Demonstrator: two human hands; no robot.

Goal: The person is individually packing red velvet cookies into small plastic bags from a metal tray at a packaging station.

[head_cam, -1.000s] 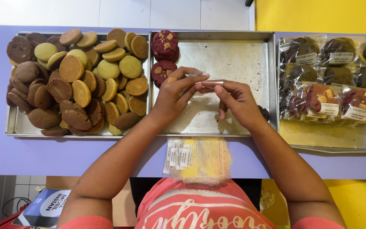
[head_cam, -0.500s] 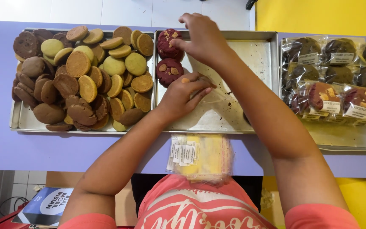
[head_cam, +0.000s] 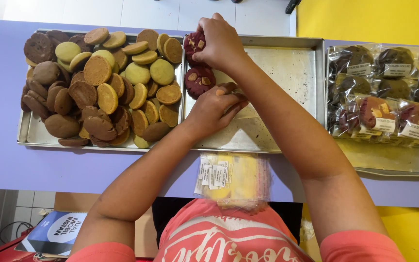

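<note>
Looking down from the head camera, the right hand (head_cam: 219, 41) reaches to the far edge of the middle metal tray (head_cam: 287, 73), its fingers curled down and pinching a dark red cookie (head_cam: 193, 44) studded with pale chunks. A second red cookie (head_cam: 200, 80) lies just nearer on the same tray, close to its left wall. The left hand (head_cam: 214, 109) rests over the tray floor beside that second cookie, its fingers pressed together around what looks like a thin clear wrapper (head_cam: 248, 116); whether anything else is in that hand cannot be told. On the left side of the purple bench (head_cam: 6, 160), another tray (head_cam: 30, 136) is heaped with brown, tan and pale green cookies (head_cam: 103, 82). At the right end sit bagged cookies (head_cam: 384, 92) with labels. At the near edge lies a stack of clear bags (head_cam: 233, 179).
</note>
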